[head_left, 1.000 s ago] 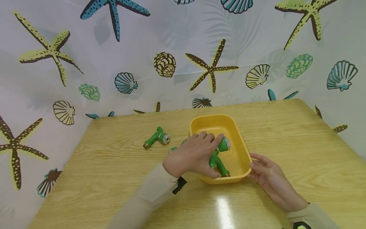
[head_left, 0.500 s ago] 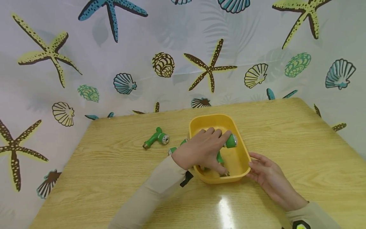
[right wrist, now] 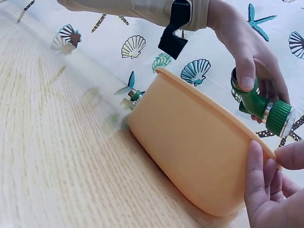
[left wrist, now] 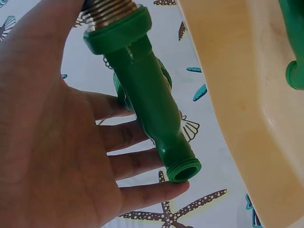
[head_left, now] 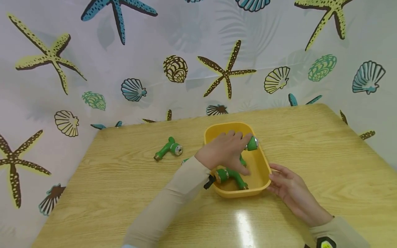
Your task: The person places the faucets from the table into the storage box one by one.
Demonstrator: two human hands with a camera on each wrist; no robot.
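My left hand holds a green hose nozzle above the yellow bin, thumb on one side and fingers on the other. Its ribbed, silver-tipped head sticks out past the fingers; the hand hides much of the rest in the head view. A threaded metal end shows in the left wrist view. Lower in the bin lies a second green nozzle, partly covered by the left wrist strap. My right hand pinches the bin's near right rim between thumb and fingers.
Another green nozzle lies on the wooden table left of the bin. Beside the bin's left wall, a further green piece is mostly hidden by my left arm. A shell-patterned cloth hangs behind the table.
My left hand has moved up and away to the right with the nozzle, uncovering the one lying in the bin. The right hand has stayed at the rim.
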